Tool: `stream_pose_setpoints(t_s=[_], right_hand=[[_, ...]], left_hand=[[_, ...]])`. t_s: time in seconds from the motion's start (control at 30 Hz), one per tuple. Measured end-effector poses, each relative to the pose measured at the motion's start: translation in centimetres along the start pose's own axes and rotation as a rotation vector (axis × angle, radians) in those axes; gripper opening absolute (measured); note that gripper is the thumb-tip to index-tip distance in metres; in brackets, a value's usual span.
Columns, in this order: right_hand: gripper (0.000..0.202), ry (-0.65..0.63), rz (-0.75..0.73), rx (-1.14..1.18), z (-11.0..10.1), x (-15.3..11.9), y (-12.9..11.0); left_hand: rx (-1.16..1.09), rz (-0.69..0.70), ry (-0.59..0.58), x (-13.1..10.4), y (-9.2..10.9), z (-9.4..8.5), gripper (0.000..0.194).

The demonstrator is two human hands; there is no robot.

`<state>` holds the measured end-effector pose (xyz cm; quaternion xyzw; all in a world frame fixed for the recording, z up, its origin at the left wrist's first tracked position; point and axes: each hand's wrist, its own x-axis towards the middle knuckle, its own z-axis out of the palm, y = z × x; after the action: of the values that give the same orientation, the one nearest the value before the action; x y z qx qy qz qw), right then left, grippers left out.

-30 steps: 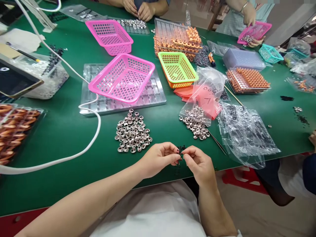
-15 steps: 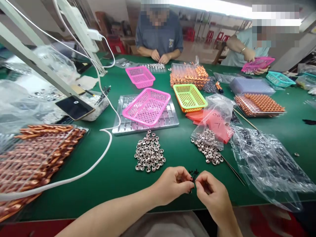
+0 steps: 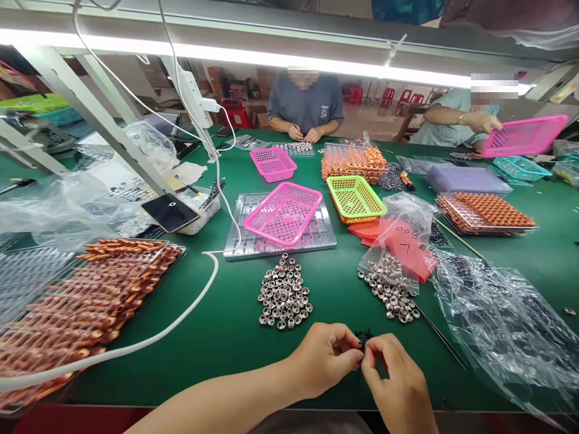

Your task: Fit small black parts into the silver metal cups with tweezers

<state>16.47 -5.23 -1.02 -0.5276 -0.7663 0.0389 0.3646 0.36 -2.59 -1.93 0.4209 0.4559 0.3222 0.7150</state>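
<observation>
Close to the table's front edge, my left hand [image 3: 319, 360] is closed in a pinch, with a tiny black part showing at its fingertips. My right hand [image 3: 398, 377] pinches right beside it, the fingertips of both hands nearly meeting; what lies between the right fingers is too small to make out. Just beyond the fingertips is a little heap of black parts [image 3: 363, 334], partly covered by the hands. Farther off to the left lies a pile of silver ring-like metal pieces [image 3: 284, 295]. More such metal pieces [image 3: 391, 295] spill from a clear bag on the right.
A pink basket [image 3: 283, 214] rests on a metal tray [image 3: 235, 241]. Tweezers [image 3: 443, 337] and clear plastic bags [image 3: 502, 319] lie right. Copper-coloured parts [image 3: 104, 295] fill a left tray, with a white cable [image 3: 181, 319] alongside. Two people sit across the green table.
The view has tilted up and shifted left. My hands keep pinching together at the same spot by the black parts. The co-worker at right has lifted and tilted a pink basket.
</observation>
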Motion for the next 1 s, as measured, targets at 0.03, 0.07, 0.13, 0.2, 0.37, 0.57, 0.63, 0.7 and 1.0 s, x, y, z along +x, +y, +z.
stream_pose_setpoints(t_s=[0.03,0.07,0.13,0.2,0.37,0.57,0.63,0.7,1.0], right_hand=[[0.012,0.000,0.000,0.007,-0.1,0.0,0.1],[0.013,-0.007,0.007,0.018,-0.2,0.0,0.3],[0.013,-0.024,0.044,0.037,-0.6,-0.2,1.0],[0.014,-0.043,0.100,0.036,-1.1,-0.6,2.2],[0.016,-0.150,0.233,-0.042,-2.7,-2.2,5.6],[0.014,-0.286,0.359,-0.083,-4.1,-3.0,5.5],[0.013,-0.321,0.401,-0.092,-4.1,-2.8,5.0],[0.013,-0.337,0.427,-0.101,-4.0,-2.6,4.7],[0.012,-0.335,0.461,-0.122,-3.7,-2.5,4.4]], left_hand=[[-0.002,-0.003,-0.002,0.0,-0.1,0.0,0.018],[-0.007,-0.008,-0.005,0.1,-0.1,0.0,0.019],[-0.024,-0.021,-0.010,0.2,-0.1,-0.1,0.023],[-0.043,-0.035,-0.018,0.3,0.0,-0.1,0.027],[-0.081,-0.064,-0.045,0.6,0.5,-0.3,0.031],[-0.130,-0.105,-0.109,0.1,1.4,-0.5,0.032],[-0.077,-0.086,-0.119,0.1,1.5,-0.7,0.031],[-0.059,-0.093,-0.138,0.1,1.6,-0.8,0.032],[-0.032,-0.119,-0.153,0.1,1.8,-1.0,0.034]])
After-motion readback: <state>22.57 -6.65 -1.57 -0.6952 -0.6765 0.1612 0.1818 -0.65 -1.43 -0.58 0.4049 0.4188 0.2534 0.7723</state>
